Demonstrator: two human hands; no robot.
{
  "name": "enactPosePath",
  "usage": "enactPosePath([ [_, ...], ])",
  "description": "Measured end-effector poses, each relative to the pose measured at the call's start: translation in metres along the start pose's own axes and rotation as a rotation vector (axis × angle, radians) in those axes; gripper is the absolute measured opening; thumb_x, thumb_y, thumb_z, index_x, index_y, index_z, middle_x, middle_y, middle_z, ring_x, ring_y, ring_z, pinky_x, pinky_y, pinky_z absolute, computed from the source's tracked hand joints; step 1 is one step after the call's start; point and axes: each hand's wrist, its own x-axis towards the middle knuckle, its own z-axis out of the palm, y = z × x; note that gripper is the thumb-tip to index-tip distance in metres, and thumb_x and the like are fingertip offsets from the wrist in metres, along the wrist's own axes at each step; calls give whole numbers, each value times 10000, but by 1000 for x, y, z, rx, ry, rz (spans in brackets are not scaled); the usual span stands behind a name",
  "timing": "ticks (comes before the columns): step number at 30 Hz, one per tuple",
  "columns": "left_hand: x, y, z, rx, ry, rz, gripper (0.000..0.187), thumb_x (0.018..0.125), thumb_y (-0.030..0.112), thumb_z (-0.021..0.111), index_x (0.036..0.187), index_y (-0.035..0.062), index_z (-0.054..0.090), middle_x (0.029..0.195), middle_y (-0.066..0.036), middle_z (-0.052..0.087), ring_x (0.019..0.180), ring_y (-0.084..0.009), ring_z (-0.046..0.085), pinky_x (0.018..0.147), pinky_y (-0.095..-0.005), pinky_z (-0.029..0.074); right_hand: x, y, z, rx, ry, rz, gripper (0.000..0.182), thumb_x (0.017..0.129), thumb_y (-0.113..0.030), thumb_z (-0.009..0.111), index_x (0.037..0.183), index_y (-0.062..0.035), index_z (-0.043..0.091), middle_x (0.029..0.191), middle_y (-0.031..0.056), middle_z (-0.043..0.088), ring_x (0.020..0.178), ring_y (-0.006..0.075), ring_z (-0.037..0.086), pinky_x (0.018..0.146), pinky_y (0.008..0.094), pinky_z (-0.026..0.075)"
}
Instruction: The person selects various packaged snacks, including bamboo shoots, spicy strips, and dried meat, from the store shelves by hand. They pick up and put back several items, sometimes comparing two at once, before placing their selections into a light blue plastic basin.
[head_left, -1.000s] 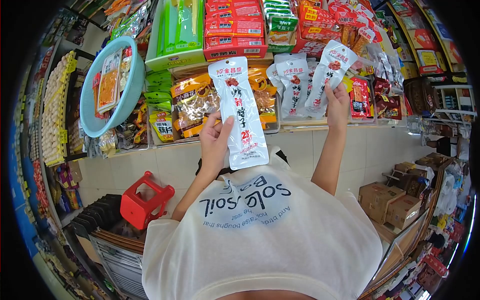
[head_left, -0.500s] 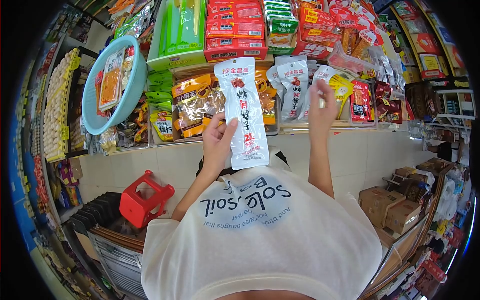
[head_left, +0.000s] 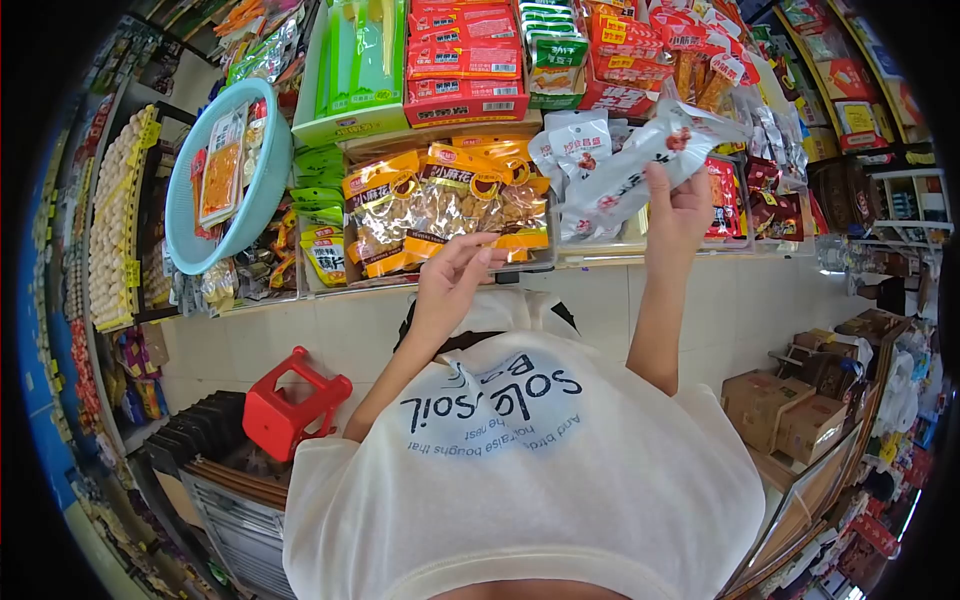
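Up at the shelf (head_left: 590, 252), my right hand (head_left: 678, 208) grips white packets (head_left: 640, 165), their print blurred. My left hand (head_left: 447, 285) is empty, fingers loosely open, just below the orange packets (head_left: 450, 200).

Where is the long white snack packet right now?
In the head view, upper right: the right hand holds the white packet up, tilted, before the shelf's other white packets.

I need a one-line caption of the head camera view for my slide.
Right hand holds white snack packets at a shop shelf; left hand is empty near orange packets.
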Motion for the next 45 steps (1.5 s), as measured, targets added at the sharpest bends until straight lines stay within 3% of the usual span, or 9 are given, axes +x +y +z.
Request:
enactPosePath([
  [7, -4, -5, -10, -1, 34, -6, 261, 993, 196, 519, 1199, 42, 565, 1040, -106, 689, 950, -141, 654, 780, -257, 508, 12, 65, -20, -110, -131, 19, 365, 881, -91, 680, 1206, 7, 544, 1081, 95, 660, 950, 132, 628, 829, 258, 486],
  [9, -5, -5, -11, 0, 34, -29, 261, 992, 193, 521, 1198, 39, 565, 1031, -102, 689, 947, -140, 655, 774, -253, 509, 9, 80, -21, -594, -319, 53, 394, 867, -126, 691, 1203, 23, 550, 1079, 130, 670, 964, 183, 640, 842, 284, 487],
  [14, -10, -7, -15, 12, 60, -19, 259, 988, 182, 524, 1202, 42, 567, 1025, -93, 692, 929, -130, 655, 771, -251, 509, -17, 85, 3, -431, -77, 35, 386, 851, -137, 687, 1195, -5, 570, 1101, 169, 655, 1016, 256, 627, 892, 356, 469],
  [16, -8, -10, -18, 14, 79, -2, 261, 986, 177, 527, 1207, 43, 567, 1022, -84, 695, 915, -123, 655, 771, -251, 511, -26, 83, 13, -696, 63, -293, 359, 836, -98, 672, 1180, -39, 587, 1113, 170, 627, 1066, 301, 579, 933, 395, 434],
  [20, -4, -7, -23, 593, 237, 354, 325, 904, 118, 614, 1219, 53, 568, 1094, -95, 670, 1027, -224, 615, 864, -329, 485, -34, 78, 26, -855, 80, -414, 364, 819, -79, 668, 1174, -57, 590, 1112, 157, 607, 1093, 324, 537, 946, 420, 411],
  [27, -4, 0, -24, 1167, 104, 513, 603, 738, 135, 746, 1310, 152, 558, 1412, -117, 457, 1248, -337, 438, 1033, -439, 353, -21, 85, 8, -631, 70, -101, 401, 805, 9, 660, 1192, -49, 573, 953, 147, 618, 859, 275, 604, 765, 378, 484],
  [35, 15, -17, -24, 1306, 162, 541, 599, 694, 169, 750, 1271, 235, 601, 1408, -116, 452, 1224, -318, 451, 1000, -452, 375, -31, 114, 6, -710, 99, 15, 377, 833, -3, 640, 1199, -48, 561, 834, 137, 611, 721, 246, 612, 670, 355, 495],
  [38, 25, -17, -14, 1347, 215, 536, 605, 684, 187, 753, 1268, 235, 603, 1382, -120, 471, 1183, -318, 472, 960, -433, 406, -35, 103, 9, -645, 69, 92, 389, 840, -21, 642, 1216, -26, 543, 948, 173, 604, 845, 282, 608, 730, 372, 487],
  [45, 40, -11, -8, 1174, 204, 649, 566, 727, 255, 759, 1269, 201, 604, 1381, -154, 463, 1219, -359, 445, 1007, -470, 380, -51, 72, 46, -659, 80, -434, 420, 845, -61, 661, 1226, 33, 512, 1219, 205, 520, 1139, 361, 491, 975, 436, 382],
])
